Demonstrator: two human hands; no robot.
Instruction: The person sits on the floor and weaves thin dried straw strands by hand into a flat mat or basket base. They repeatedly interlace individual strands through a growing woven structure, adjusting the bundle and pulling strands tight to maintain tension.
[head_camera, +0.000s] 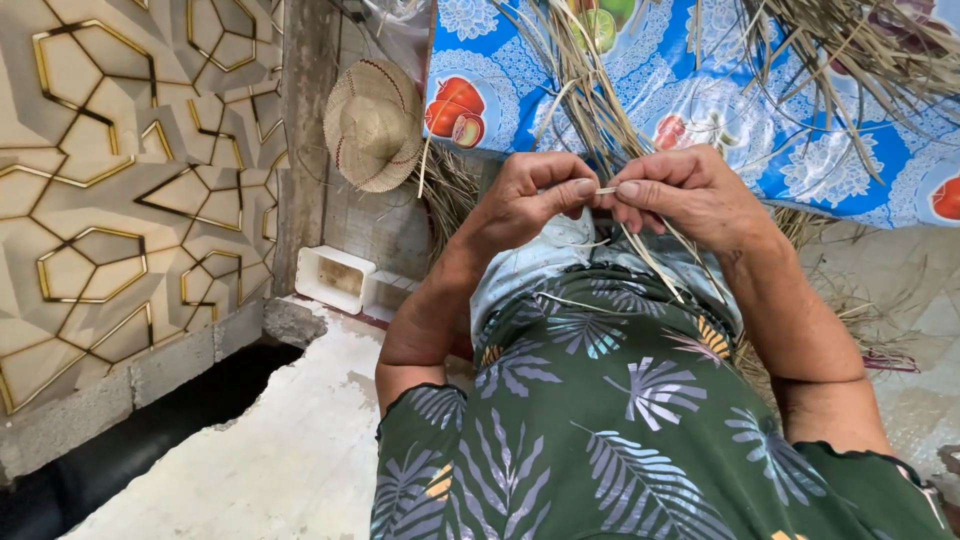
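Grip of both hands, left hand (530, 195) and right hand (685, 190), pinches a straw strip (606, 190), mostly hidden.

both forearms are brought in from below and bent at the elbows, the bare wrists angled inward. the left hand (530, 195) is curled, thumb pressed against forefinger in a tight pinch. the right hand (690, 190) is set just opposite, fingers folded, its thumb and forefinger tips met with the left's.
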